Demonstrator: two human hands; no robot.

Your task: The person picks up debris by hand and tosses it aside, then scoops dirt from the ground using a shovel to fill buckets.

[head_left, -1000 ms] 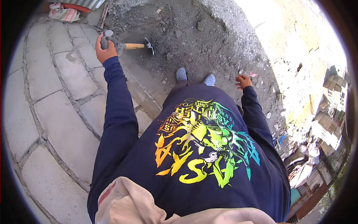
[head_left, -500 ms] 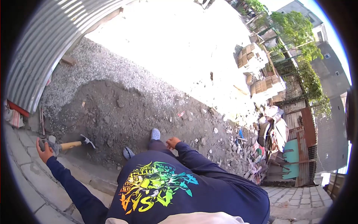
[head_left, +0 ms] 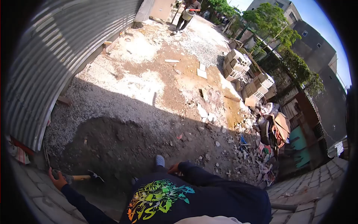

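My left hand (head_left: 57, 180) is closed around the grey grip end of a hammer (head_left: 80, 177). The hammer has a pale wooden handle and lies roughly level, its metal head pointing right over dark soil. Beside my thigh hangs my right hand (head_left: 173, 169), its fingers loosely bent and partly hidden; no object shows in it. One light clog (head_left: 160, 160) is visible on the dirt ahead of me, the other mostly covered by my shirt.
A corrugated metal wall (head_left: 56, 63) runs along the left. Concrete blocks (head_left: 235, 65) are stacked at the right, with a rubbish heap (head_left: 274, 127) nearer. Far ahead another person (head_left: 183, 16) carries a bucket (head_left: 188, 15). A block wall (head_left: 313, 190) stands at the lower right.
My view has tilted up, bringing the far ground and the person with the bucket into sight. The bright ground is no longer washed out. My left hand still holds the hammer.
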